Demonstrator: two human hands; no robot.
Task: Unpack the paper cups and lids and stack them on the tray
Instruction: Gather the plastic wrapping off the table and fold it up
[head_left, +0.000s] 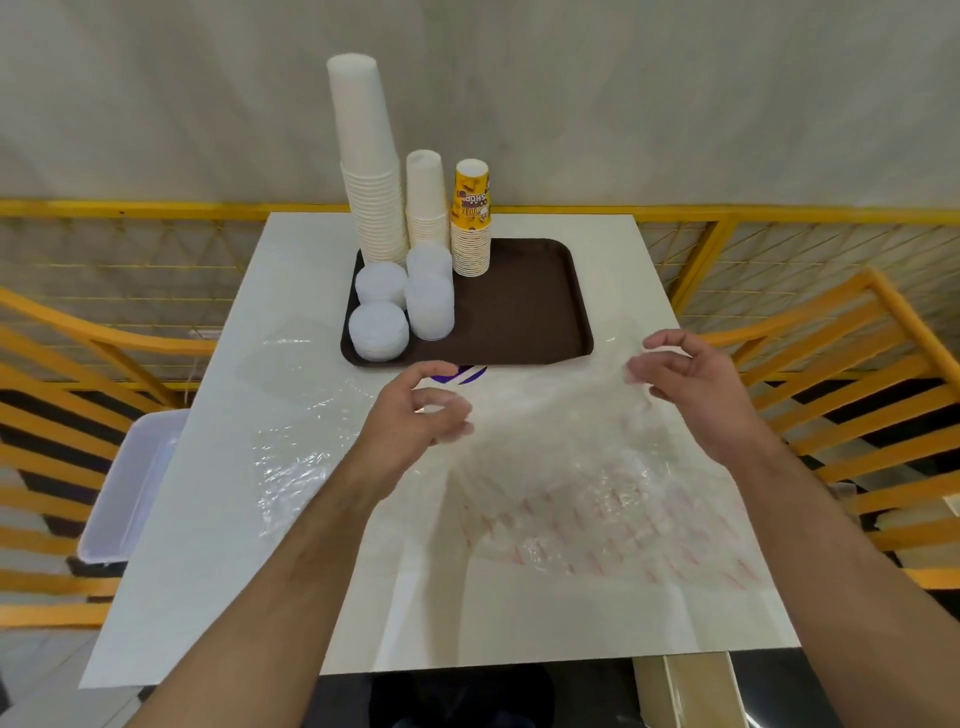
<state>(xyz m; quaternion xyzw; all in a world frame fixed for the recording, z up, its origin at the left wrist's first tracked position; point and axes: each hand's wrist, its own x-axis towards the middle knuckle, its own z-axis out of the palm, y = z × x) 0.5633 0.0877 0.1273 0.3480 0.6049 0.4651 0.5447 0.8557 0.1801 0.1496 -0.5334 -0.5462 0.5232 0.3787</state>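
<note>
On the white square table (291, 519) stands a dark brown plastic tray (524, 312). At its far left side are three upside-down stacks of paper cups: a tall white one (366, 166), a shorter white one (427, 202) and a yellow printed one (471, 218). In front of them sit piles of translucent white lids (378, 332). Nearer, a crumpled clear plastic bag (571, 457) lies over the table. The left hand (415, 421) and the right hand (691, 389) are both curled, fingers pinching the far edge of the bag, well apart.
</note>
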